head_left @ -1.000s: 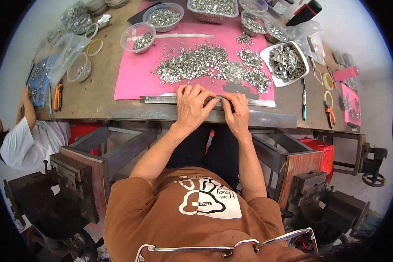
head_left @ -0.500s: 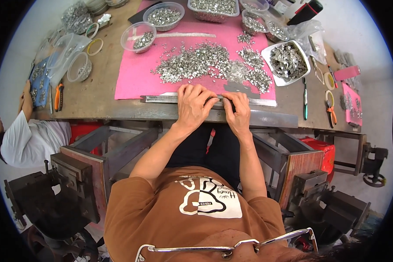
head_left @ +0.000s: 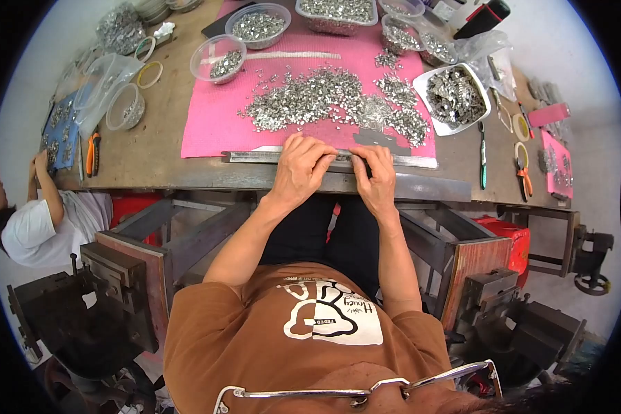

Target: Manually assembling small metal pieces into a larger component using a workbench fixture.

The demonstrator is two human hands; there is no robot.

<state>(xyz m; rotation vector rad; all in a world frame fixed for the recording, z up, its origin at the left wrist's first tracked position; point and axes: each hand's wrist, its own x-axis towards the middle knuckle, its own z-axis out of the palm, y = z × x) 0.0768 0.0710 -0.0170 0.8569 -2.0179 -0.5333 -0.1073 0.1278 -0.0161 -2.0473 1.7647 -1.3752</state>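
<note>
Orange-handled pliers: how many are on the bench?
2: the left pair, right of the blue mat; the right pair, left of the small pink mat. Others may be hidden.

Small pieces (head_left: 303, 100) look metal, shiny; long bar (head_left: 252, 157) metal, smooth, soft sheen. Pink mat (head_left: 203, 134) matt, finely textured. Bench (head_left: 165, 131) top matt, scuffed; front strip (head_left: 428, 188) smooth grey metal. Round tub (head_left: 201, 65) clear glossy plastic, square tray (head_left: 441, 128) smooth white plastic, bag (head_left: 475, 48) thin crinkly plastic. Shirt (head_left: 234, 338) matt cloth.

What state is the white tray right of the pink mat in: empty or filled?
Filled: silvery pieces heap across the white tray, hiding most of its bottom.
</note>
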